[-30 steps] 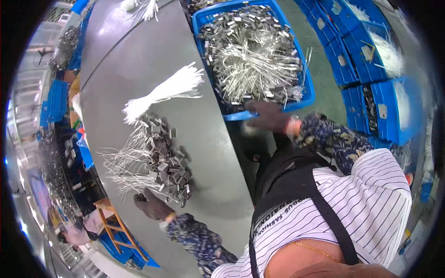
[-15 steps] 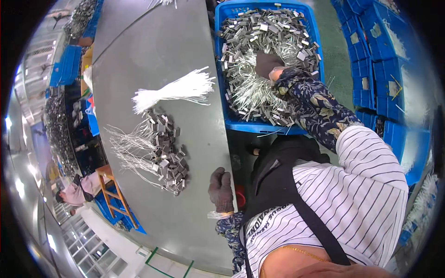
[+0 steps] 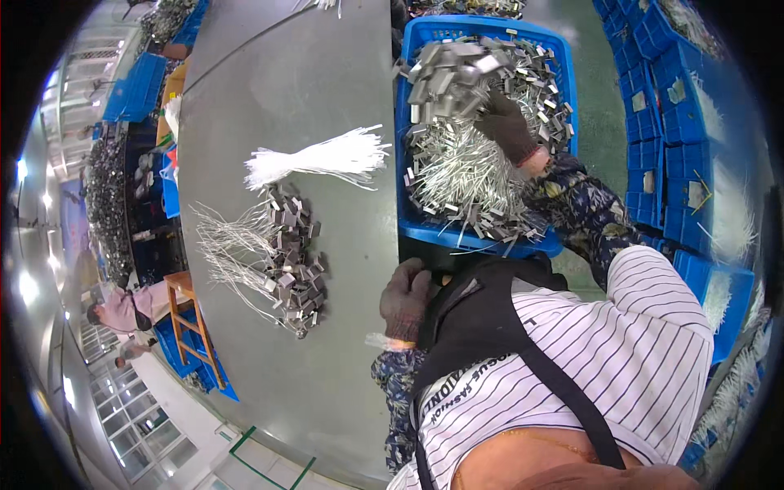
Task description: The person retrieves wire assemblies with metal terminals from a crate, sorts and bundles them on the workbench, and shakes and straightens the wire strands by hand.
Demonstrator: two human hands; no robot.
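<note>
Table (image 3: 351, 245): long grey surface on the person's left, its right edge running away from the body. Bare surface lies between that edge and the goods on it.

Basket (image 3: 441, 234): blue, standing just beyond the table's right edge, filled with grey blocks and pale wires. On its far right, a strip of green floor (image 3: 606, 122) separates it from stacked crates (image 3: 682, 171).

Pile (image 3: 300, 282): grey blocks with wires, left of the bare strip. Long axis runs near to far; blocks face the basket, wires trail left.

White bundle (image 3: 314, 159): just beyond the pile, long axis crosswise, flared end toward the basket.

Right hand (image 3: 510, 129): dark-gloved, over the basket and clearly the nearer of the two to the clump. Its grip appears closed on the clump; the fingertips are hidden.

Left hand (image 3: 406, 296): gloved, at the table's right edge, near the body and well apart from the clump. Fingers lightly bent; whether the grip contains anything cannot be told.

Clump (image 3: 452, 80): grey blocks, blurred, over the basket's far-left part. Governing relation: it lies beyond and left of the right grip, on the table side. Its long axis cannot be determined; the basket's left rim is the nearest edge.
</note>
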